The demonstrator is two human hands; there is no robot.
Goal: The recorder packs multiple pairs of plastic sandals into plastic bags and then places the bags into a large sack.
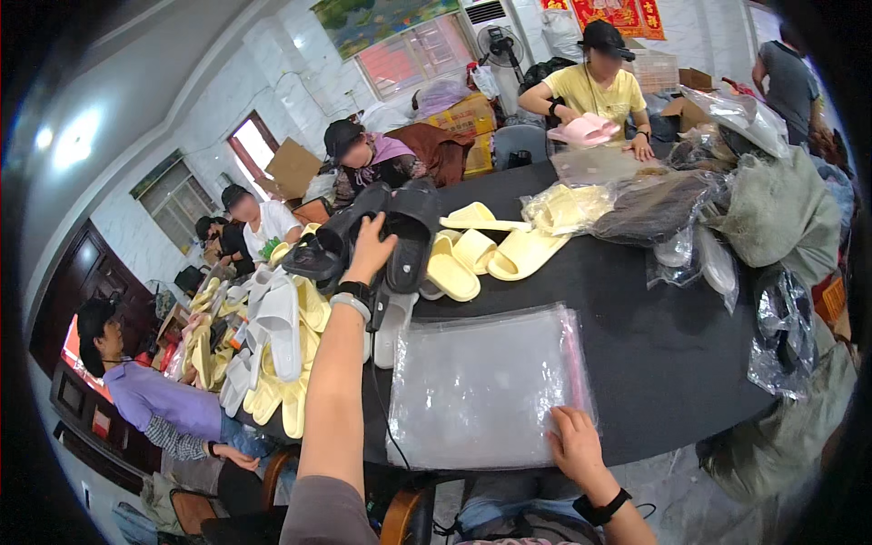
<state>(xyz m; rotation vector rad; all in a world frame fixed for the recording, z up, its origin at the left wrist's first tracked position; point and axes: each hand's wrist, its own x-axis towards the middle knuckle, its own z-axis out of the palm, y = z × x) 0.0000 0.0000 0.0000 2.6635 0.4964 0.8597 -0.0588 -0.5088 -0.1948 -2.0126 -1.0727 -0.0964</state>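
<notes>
My left hand (370,252) reaches forward and grips a black slipper (414,232), its fingers bent at the slipper's edge. More black slippers (320,252) lie just left of that hand, on top of the pile. In front of me is a flat stack of clear plastic bags (477,386) with a pink strip along its right side. My right hand (576,442) rests on the stack's lower right corner, fingers stretched out and holding nothing.
Grey slippers (277,322) and yellow slippers (450,271) are heaped left and ahead on the black table (663,354). Bagged slippers (668,204) stand at the right. Across the table, a person holds pink slippers (584,130); other people sit along the left.
</notes>
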